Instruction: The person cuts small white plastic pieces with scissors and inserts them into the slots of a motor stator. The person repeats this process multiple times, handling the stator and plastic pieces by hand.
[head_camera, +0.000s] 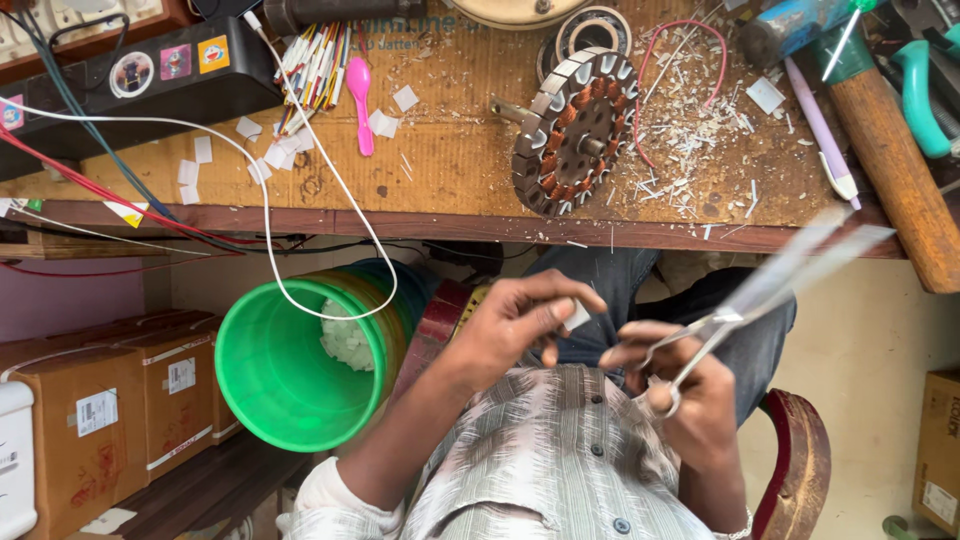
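Note:
My left hand (520, 325) hovers over my lap and pinches a small white paper piece (577, 316) between thumb and fingers. My right hand (690, 385) grips metal scissors (700, 345) by their loops, together with a long pale strip (800, 262) that angles up to the right and is blurred. The two hands sit close together below the workbench edge. On the wooden workbench (450, 170) above stands a round motor stator (575, 130) with copper windings, tilted on its shaft.
A green bucket (290, 370) with white scraps inside stands left of my knee, a white cable looping over it. Cardboard boxes (110, 410) sit at the far left. Paper squares, a pink spoon (360, 95), coloured sticks, shavings, and a wooden-handled tool (900, 170) lie on the bench.

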